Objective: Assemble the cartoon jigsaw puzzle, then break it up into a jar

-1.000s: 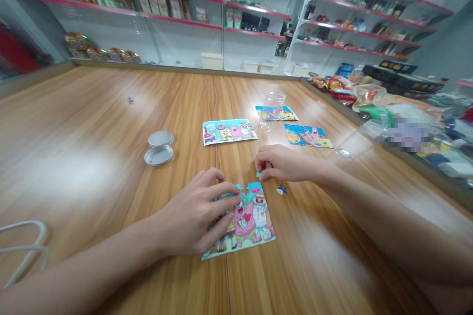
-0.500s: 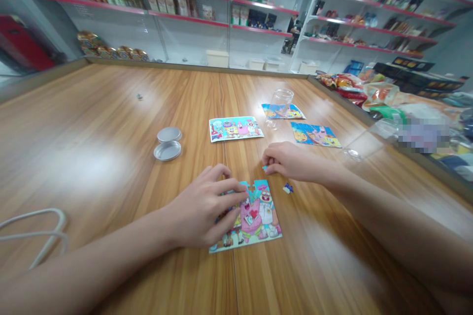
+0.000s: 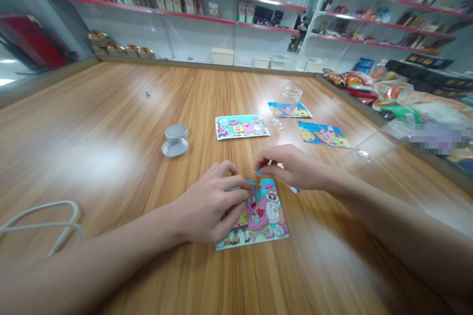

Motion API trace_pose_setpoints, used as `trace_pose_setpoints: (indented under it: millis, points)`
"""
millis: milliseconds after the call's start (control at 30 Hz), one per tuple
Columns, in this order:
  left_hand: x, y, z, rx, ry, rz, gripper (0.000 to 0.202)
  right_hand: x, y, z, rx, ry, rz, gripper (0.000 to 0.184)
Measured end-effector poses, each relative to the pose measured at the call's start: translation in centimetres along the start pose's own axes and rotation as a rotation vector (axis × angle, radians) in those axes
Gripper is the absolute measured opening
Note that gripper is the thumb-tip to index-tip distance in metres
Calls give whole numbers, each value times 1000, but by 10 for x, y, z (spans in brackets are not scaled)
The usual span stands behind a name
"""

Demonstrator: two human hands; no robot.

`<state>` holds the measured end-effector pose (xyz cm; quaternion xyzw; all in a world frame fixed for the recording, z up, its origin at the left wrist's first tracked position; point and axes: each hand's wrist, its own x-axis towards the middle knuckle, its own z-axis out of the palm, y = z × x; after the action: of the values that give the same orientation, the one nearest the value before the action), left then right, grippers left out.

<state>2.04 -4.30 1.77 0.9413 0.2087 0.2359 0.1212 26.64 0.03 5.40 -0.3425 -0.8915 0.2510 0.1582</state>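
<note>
The L hand [image 3: 218, 202] lies over the nearly complete, colourful cartoon jigsaw puzzle [image 3: 258, 214] w/ fingers spread and bent; it grasps nothing, it only rests there, prob. so that the joined parts do not slide. The puzzle is flat on the brown wood-grain table [image 3: 144, 182], directly before the person, and I take it as the clock centre.

The R hand [image 3: 283, 166] pinches a small light-blue jigsaw piece [image 3: 257, 173] b/w thumb and fingers, at approx. 12 o'clock, just beside the gap in the far edge. The tip grip seems chosen b/c the piece is so small. Another small dark-blue-and-white loose piece [image 3: 294, 190] lies at 2 o'clock, partly hidden under the R hand, prob. placed so to be near.

At 12 o'clock, farther, is a rectangular paper card w/ the same cartoon figures [image 3: 243, 127], apparently turned to the person for comparing. Two round silver metal lids [image 3: 175, 147] lie b/w 10 and 11 o'clock, well apart from the hands, prob. to leave working room.
</note>
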Motion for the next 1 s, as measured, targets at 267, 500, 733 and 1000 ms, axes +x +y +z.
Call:
trace_pose_setpoints:
  millis: [267,500,733,1000]
  points:
    - [0,1,0,-6,-13,-16,26,0,-1,3,-42,-70,-139,21]
    - [2,0,1,-6,-23,-16,26,3,-7,6,39,-110,56,21]
    - [1,1,2,6,-16,-29,27,8,-13,10,-121,-140,-6,35]
    - [1,1,3,18,-14,-17,25,14,11,21,-94,-24,152,68]
